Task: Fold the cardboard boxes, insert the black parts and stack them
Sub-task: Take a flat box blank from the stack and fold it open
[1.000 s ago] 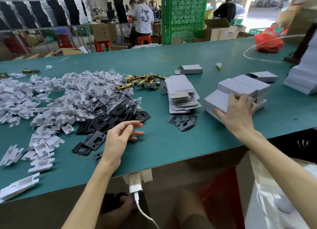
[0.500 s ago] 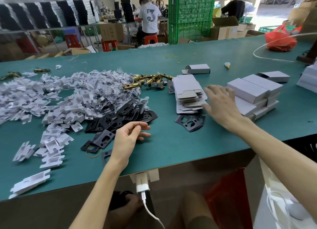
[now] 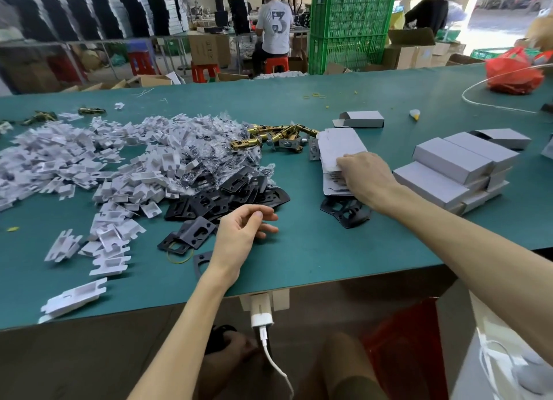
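Cardboard boxes (image 3: pixel 449 166) are stacked several deep, yet many flat blanks (image 3: pixel 335 145), touched by the right hand (image 3: pixel 366 178) (grip unseen), and black parts (image 3: pixel 239 190) are left, the left hand (image 3: pixel 239 238) loose and empty.

Open lane at lower centre, clutter on both sides.
Bare green table (image 3: pixel 314 256) runs up from the lower-centre edge between the black parts (image 3: pixel 227 196) at centre and the folded boxes (image 3: pixel 449 172) at right. Flat box blanks (image 3: pixel 338 145) and brass latches (image 3: pixel 278 136) block its upper end. White inserts (image 3: pixel 89 160) fill the left. The far band across the upper middle lies mostly bare.
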The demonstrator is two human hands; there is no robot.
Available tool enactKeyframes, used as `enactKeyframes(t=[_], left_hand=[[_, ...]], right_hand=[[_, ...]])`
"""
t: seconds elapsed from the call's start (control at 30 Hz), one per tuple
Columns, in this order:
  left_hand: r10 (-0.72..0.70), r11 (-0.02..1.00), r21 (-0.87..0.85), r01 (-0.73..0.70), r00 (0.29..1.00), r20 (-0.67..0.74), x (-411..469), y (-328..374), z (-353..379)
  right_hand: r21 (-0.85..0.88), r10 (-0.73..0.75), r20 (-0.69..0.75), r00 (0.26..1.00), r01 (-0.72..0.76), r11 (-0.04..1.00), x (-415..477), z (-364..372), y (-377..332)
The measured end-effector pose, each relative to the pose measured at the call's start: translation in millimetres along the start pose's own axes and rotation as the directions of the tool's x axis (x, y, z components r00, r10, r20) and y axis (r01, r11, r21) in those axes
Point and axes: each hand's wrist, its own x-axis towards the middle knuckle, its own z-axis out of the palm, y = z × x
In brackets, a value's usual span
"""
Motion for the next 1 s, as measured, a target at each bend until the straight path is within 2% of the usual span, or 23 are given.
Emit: enactKeyframes(t=[0.07, 0.1, 0.2, 0.27, 0.37, 0.43, 0.47, 0.53, 0.57, 0.63, 0.67, 0.77, 0.83, 0.87, 0.93, 1.0], left_hand=[[0.011, 1.0, -0.004, -0.011, 1.0, 0.001, -1, 0, 0], [0.018, 1.0, -0.015, -0.018, 1.0, 0.0, 0, 0, 0], [0.019, 0.992, -0.128, -0.021, 1.0, -0.015, 2, 4, -1], [-0.019, 0.965, -0.264, 0.007, 0.999, -0.042, 0, 8, -1], [-0.101, 0.878, -0.475, 0.066, 0.994, -0.049, -3, 10, -6], [-0.131, 0.786, -0.607, 0.122, 0.991, 0.03, -3, 14, -12], [-0.145, 0.706, -0.692, 0.15, 0.987, 0.066, -2, 16, -16], [-0.169, 0.533, -0.826, 0.183, 0.98, 0.108, 4, 21, -23], [-0.157, 0.49, -0.853, 0.18, 0.981, 0.117, 8, 22, -26], [-0.103, 0.506, -0.85, 0.145, 0.989, 0.108, 16, 26, -28], [-0.072, 0.533, -0.836, 0.131, 0.991, 0.11, 20, 29, -27], [-0.04, 0.58, -0.802, 0.139, 0.989, 0.143, 35, 38, -17], [-0.051, 0.572, -0.804, 0.166, 0.985, 0.167, 42, 40, -7], [-0.067, 0.566, -0.803, 0.187, 0.981, 0.181, 43, 38, -2], [-0.095, 0.542, -0.805, 0.241, 0.97, 0.226, 43, 33, 7], [-0.092, 0.53, -0.804, 0.269, 0.961, 0.261, 40, 26, 13]], right_hand=[[0.132, 0.033, -0.148, 0.988, -0.013, 0.991, -10, -8, -7], [0.208, 0.016, -0.25, 0.968, 0.038, 0.977, -16, -13, -14], [0.311, -0.175, -0.475, 0.862, 0.351, 0.883, -45, -21, -53], [0.306, -0.327, -0.51, 0.795, 0.523, 0.795, -62, -16, -81], [0.435, -0.391, -0.482, 0.784, 0.602, 0.67, -78, -3, -113], [0.618, -0.327, -0.45, 0.831, 0.554, 0.558, -82, 1, -123], [0.688, -0.294, -0.424, 0.857, 0.516, 0.511, -82, 3, -124], [0.771, -0.286, -0.325, 0.901, 0.428, 0.472, -83, 6, -121], [0.804, -0.302, -0.25, 0.92, 0.371, 0.465, -84, 9, -120], [0.882, -0.315, -0.093, 0.944, 0.225, 0.414, -86, 12, -117], [0.928, -0.288, -0.034, 0.957, 0.137, 0.347, -86, 13, -117], [0.994, -0.08, 0.077, 0.994, -0.07, 0.088, -77, 16, -116], [0.981, 0.022, 0.176, 0.984, -0.174, -0.082, -62, 15, -113], [0.972, 0.05, 0.213, 0.976, -0.206, -0.115, -55, 15, -111], [0.968, 0.082, 0.24, 0.967, -0.232, -0.097, -48, 18, -109], [0.952, 0.098, 0.284, 0.954, -0.269, -0.146, -49, 23, -112]])
